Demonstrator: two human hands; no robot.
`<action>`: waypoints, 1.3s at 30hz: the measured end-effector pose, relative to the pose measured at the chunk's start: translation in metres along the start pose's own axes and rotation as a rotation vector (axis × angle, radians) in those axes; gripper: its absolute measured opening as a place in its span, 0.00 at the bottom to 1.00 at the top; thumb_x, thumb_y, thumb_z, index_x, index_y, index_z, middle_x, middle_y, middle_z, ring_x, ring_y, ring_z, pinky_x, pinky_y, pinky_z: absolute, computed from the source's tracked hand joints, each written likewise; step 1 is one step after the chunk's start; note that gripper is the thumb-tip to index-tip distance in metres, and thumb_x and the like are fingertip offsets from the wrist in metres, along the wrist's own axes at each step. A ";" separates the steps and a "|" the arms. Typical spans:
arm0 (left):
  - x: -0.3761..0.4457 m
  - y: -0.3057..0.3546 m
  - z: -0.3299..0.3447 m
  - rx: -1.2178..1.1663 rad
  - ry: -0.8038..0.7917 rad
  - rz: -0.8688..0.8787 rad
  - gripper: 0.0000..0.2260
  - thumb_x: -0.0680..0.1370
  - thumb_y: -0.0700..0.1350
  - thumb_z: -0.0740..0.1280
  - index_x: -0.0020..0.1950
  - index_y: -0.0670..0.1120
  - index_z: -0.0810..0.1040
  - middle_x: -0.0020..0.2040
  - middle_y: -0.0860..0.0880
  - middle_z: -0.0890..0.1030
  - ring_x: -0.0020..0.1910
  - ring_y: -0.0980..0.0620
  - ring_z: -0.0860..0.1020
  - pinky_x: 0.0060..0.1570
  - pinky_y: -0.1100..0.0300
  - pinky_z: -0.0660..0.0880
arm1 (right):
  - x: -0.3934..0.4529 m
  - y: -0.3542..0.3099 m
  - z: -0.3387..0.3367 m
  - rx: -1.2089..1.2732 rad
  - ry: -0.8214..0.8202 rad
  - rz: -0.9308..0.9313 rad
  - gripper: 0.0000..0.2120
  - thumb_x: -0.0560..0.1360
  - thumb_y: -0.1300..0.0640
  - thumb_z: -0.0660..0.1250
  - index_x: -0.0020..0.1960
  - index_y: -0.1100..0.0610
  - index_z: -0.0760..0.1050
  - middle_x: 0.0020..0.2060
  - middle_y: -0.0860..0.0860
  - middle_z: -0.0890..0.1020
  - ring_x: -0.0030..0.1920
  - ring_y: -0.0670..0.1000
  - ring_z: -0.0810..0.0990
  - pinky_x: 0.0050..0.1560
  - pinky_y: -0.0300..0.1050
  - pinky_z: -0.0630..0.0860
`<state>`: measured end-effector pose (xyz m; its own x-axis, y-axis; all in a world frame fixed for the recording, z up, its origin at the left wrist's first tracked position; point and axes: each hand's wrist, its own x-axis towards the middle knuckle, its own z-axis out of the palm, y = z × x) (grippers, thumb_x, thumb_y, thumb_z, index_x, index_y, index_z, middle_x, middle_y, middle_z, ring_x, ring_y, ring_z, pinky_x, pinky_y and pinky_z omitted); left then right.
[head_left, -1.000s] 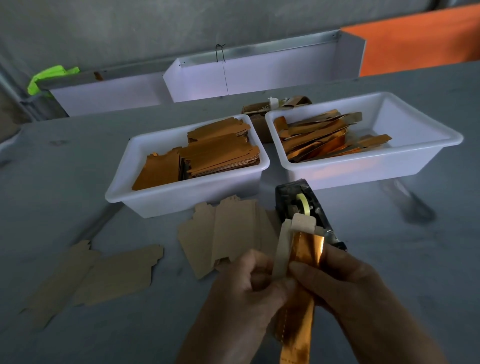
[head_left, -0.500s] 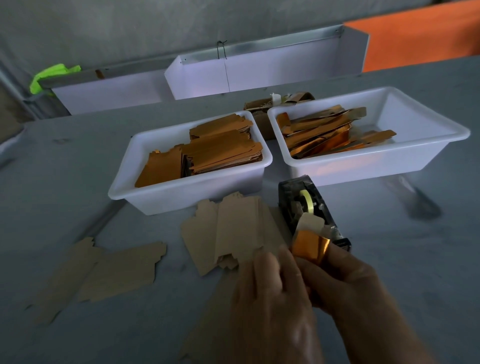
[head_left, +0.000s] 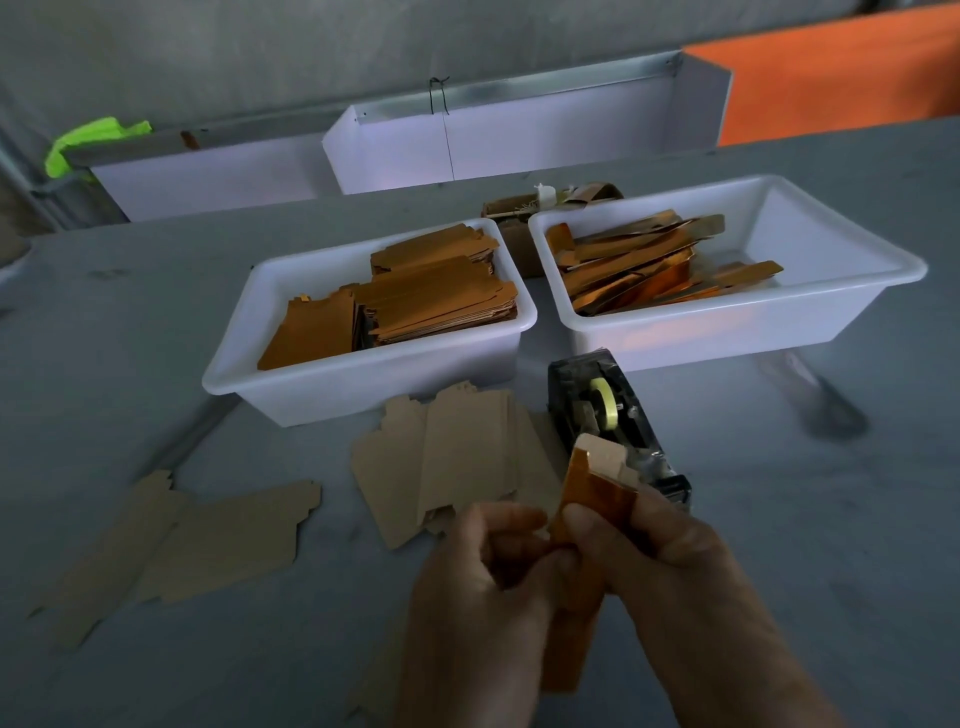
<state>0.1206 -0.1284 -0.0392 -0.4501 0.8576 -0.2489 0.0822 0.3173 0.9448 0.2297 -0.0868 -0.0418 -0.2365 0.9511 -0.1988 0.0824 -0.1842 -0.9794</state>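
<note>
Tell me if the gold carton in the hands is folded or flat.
Folded: the carton shows as a narrow gold strip, unlike the flat blanks beside it on the table.

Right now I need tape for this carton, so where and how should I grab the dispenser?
I'd take the tape dispenser by its two long side walls at the far half, coming down from above with the right hand. Its body is narrow and lies flat; the cutter end nearest you sits behind the gold carton.
</note>
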 end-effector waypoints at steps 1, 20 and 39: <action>0.004 0.002 -0.005 -0.070 -0.077 -0.080 0.07 0.67 0.39 0.76 0.38 0.50 0.83 0.33 0.51 0.84 0.34 0.54 0.83 0.35 0.58 0.80 | 0.000 -0.002 -0.002 -0.056 -0.014 -0.024 0.09 0.68 0.51 0.69 0.41 0.56 0.80 0.37 0.53 0.82 0.43 0.53 0.81 0.51 0.56 0.78; 0.018 0.006 0.024 -0.420 -0.167 -0.278 0.03 0.73 0.38 0.70 0.44 0.39 0.81 0.35 0.45 0.78 0.29 0.55 0.69 0.22 0.67 0.60 | 0.054 0.008 -0.062 -0.273 0.012 -0.031 0.04 0.70 0.54 0.71 0.39 0.52 0.83 0.37 0.48 0.85 0.43 0.51 0.83 0.49 0.49 0.78; 0.014 0.006 0.032 -0.393 -0.206 -0.218 0.01 0.73 0.40 0.71 0.41 0.44 0.81 0.34 0.49 0.82 0.26 0.58 0.70 0.22 0.68 0.64 | 0.023 0.011 -0.055 -0.254 0.173 -0.116 0.08 0.71 0.61 0.71 0.33 0.56 0.81 0.55 0.43 0.76 0.49 0.29 0.75 0.43 0.23 0.69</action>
<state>0.1428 -0.1013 -0.0441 -0.2314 0.8629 -0.4494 -0.3536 0.3557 0.8651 0.2780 -0.0532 -0.0557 -0.0919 0.9942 -0.0566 0.3085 -0.0256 -0.9509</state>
